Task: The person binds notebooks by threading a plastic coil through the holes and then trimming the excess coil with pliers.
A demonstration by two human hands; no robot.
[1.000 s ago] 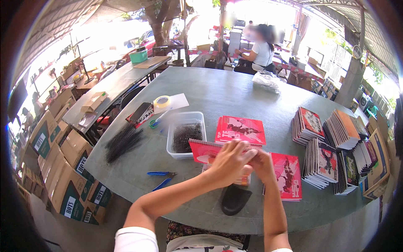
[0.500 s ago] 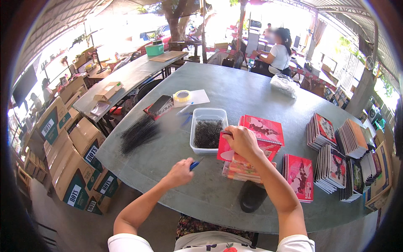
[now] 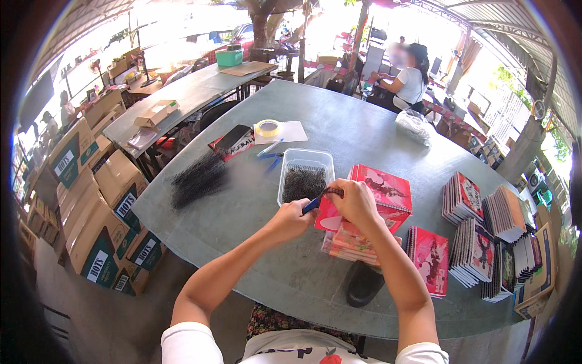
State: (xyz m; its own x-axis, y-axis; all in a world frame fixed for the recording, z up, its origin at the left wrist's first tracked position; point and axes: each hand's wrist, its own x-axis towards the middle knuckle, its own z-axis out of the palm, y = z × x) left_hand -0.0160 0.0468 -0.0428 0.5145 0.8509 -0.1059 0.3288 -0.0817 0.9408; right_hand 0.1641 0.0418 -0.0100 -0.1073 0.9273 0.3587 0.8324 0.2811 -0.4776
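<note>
My left hand (image 3: 290, 219) is closed around a small blue-handled tool (image 3: 311, 205), its tip hidden against my right fingers. My right hand (image 3: 357, 200) pinches the dark bound edge of a red notebook (image 3: 326, 212), held over the near left side of a notebook stack. Just beyond both hands stands a clear plastic tub (image 3: 332, 165) with many short black wire coils (image 3: 304, 182) inside. Under my right wrist the stack of red spiral notebooks (image 3: 388, 185) rests on orange-covered ones (image 3: 351, 242).
Long black coils (image 3: 200, 179) lie left of the tub, near a phone (image 3: 233, 139), a tape roll (image 3: 267, 128), a pen and blue pliers (image 3: 273, 161). A black rounded object (image 3: 364, 285) sits near me. More notebook stacks (image 3: 473, 249) stand right. Another person (image 3: 407, 85) sits beyond the table.
My left hand has moved right and up, bringing the blue tool to the notebook edge at my right fingers. My right hand has shifted slightly; the view has tilted a little.
</note>
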